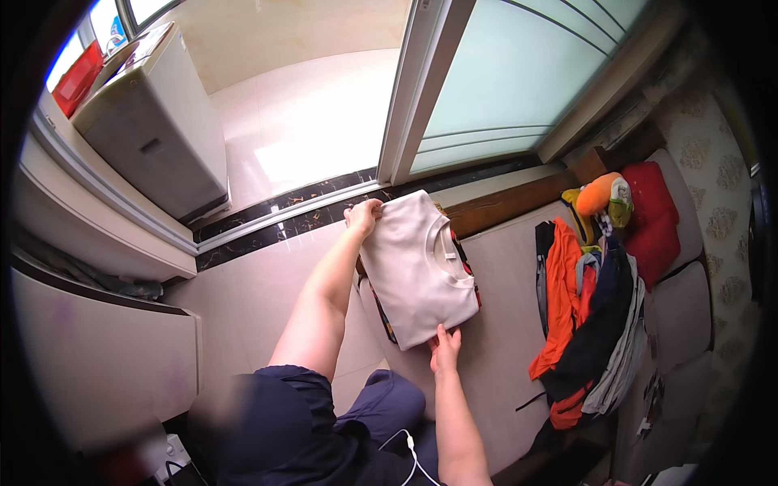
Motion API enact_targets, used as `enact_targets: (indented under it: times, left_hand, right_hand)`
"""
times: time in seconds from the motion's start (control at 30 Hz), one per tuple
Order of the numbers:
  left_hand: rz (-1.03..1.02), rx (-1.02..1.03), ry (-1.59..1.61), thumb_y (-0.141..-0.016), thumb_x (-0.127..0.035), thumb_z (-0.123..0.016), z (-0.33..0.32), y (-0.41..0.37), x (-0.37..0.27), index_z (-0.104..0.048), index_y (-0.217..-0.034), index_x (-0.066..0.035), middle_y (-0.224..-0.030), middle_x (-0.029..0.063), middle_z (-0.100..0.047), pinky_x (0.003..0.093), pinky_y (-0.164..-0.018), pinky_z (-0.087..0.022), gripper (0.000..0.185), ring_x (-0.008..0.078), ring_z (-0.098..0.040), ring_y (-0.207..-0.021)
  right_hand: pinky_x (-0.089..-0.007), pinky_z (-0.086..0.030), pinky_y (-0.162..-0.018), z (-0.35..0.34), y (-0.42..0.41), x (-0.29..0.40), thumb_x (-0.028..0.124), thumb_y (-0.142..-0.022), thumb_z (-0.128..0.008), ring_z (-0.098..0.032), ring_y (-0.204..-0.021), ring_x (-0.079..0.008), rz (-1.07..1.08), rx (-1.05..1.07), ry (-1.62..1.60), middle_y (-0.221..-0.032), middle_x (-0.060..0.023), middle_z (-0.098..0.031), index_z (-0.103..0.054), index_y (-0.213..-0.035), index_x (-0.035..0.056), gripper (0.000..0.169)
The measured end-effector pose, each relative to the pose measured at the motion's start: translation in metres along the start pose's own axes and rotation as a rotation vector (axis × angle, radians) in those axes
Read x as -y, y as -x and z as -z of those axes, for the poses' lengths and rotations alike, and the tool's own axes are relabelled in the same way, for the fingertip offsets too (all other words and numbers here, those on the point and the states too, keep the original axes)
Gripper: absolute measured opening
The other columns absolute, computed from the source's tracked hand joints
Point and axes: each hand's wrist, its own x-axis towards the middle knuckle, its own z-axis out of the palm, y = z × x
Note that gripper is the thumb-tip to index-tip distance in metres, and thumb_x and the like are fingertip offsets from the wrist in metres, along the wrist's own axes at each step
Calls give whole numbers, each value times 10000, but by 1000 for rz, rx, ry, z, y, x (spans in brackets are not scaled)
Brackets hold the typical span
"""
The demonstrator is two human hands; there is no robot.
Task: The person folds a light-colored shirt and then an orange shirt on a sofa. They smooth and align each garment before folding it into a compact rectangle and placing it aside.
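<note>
A folded white crew-neck shirt [413,261] lies flat in front of me, its neckline and small collar tag facing right. My left hand [363,217] pinches its upper left corner. At the near edge, my right hand [445,351] grips the fabric, some fingers hidden beneath it. Under the shirt, a dark multicoloured patterned cloth [381,311] peeks out on both sides. The shirt and this cloth are over the edge of a beige sofa seat [495,304]; how much the seat bears them I cannot tell.
On the sofa's right is a heap of clothes with an orange garment [562,285] and a dark garment [598,328]. Beyond it sit a red cushion [653,225] and an orange plush item [598,193]. A sliding glass door [510,79] and washing machine [158,127] stand ahead. A white cable [411,446] hangs before me.
</note>
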Motion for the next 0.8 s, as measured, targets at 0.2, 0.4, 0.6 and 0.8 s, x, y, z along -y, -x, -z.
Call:
enact_targets:
  times: [0.2,0.4,0.6,0.8]
  left_hand:
    - [-323,-155,-395,-862,-279,-591,-25,42,-39,-513,-1285,-253,-1455,55,-338,598,-1049,-170,431,264,-287,-1350]
    - [-507,111,-582,-847,-661,-416,-50,129,-59,-250,-1461,-346,-1555,52,-140,683,-1053,-8,710,337,-61,-1431]
    - [-409,344,-532,-880,-623,-395,-46,118,-58,-239,-1467,-318,-1562,42,-107,670,-1059,-4,680,337,-25,-1433]
    - [-718,195,-351,-887,-420,-545,-45,225,-79,-308,-1443,-162,-1511,95,-253,597,-1088,-133,658,312,-183,-1408]
  right_hand:
    - [-332,-500,-772,-5,2,-5,132,-918,-584,-563,-997,-171,54,-141,96,-1188,-95,-563,-226,-1413,122,611]
    - [-354,-469,-887,-23,25,-4,114,-850,-649,-513,-1122,-246,409,-57,549,-1310,-214,-450,-138,-1484,134,814]
    - [-285,-523,-698,37,46,-12,129,-895,-615,-615,-798,-111,34,165,481,-1106,-114,-600,-158,-1489,245,758]
    - [-291,-514,-761,189,105,-21,206,-883,-629,-636,-856,-148,108,4,769,-1003,-106,-664,-528,-1266,55,424]
